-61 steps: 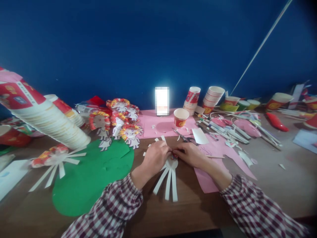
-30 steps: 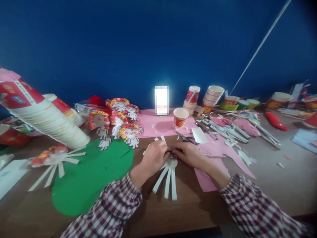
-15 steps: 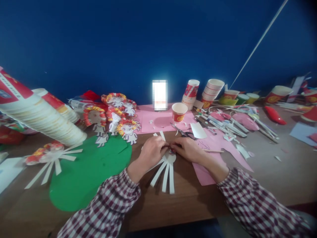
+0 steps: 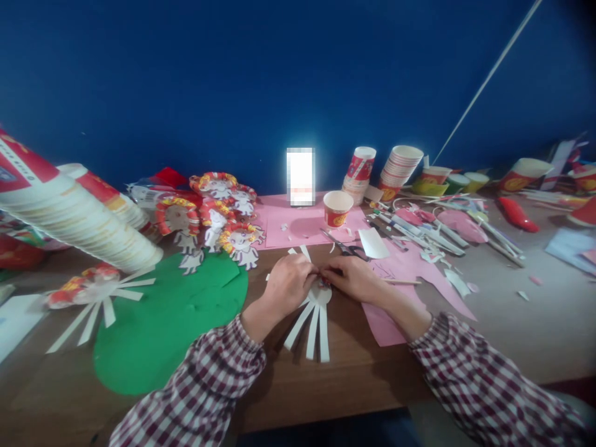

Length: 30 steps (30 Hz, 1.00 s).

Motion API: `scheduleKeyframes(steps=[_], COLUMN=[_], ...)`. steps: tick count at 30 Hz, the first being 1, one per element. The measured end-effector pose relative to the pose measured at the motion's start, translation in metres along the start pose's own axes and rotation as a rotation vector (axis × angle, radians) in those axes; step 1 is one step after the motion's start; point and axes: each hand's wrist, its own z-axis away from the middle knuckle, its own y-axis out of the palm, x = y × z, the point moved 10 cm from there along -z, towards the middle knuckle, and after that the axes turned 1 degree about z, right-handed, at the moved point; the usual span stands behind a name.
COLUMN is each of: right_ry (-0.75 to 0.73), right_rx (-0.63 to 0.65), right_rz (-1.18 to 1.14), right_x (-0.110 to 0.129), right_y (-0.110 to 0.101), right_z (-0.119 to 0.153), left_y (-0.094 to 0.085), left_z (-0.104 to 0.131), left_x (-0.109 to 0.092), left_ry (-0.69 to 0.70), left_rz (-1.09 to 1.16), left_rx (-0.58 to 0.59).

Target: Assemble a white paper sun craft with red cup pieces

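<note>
In from the near edge of the table [image 4: 363, 388], the cut cup [image 4: 318, 303] lies with its strips [image 4: 311, 335] fanned. The left hand [image 4: 289, 279] and right hand [image 4: 356, 279] pinch it, fingertips [image 4: 328, 274] closed on a small reddish part [image 4: 323, 284]. Beyond lie scissors [image 4: 344, 248]; toward the far edge a cup [image 4: 338, 214] stands on pink paper [image 4: 279, 239].

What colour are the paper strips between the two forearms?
The paper strips are white; the head view shows them best.
</note>
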Motion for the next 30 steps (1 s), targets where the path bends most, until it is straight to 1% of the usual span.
scheduleKeyframes(steps=[6, 14, 20, 24, 30], right_ry=[0.016, 0.015, 0.036, 0.04, 0.036], right_rx=[0.009, -0.013, -0.012, -0.005, -0.006], right_rz=[-0.019, 0.014, 0.009, -0.005, -0.024], right_x=[-0.001, 0.0034, 0.0009, -0.0024, -0.0035], right_y=[0.0002, -0.0028, -0.003, -0.0016, -0.0003], right_z=[0.0001, 0.0004, -0.0005, -0.0003, -0.0003], left_y=[0.0039, 0.0014, 0.0, -0.001, -0.0018], left_z=[-0.0001, -0.0008, -0.0006, 0.0, -0.0006], left_x=[0.0021, -0.0029, -0.0017, -0.0023, -0.0002], left_ry=[-0.005, -0.008, 0.024, 0.053, 0.021], left_rz=[-0.005, -0.071, -0.001, 0.021, 0.036], left_rx=[0.006, 0.03, -0.003, -0.002, -0.023])
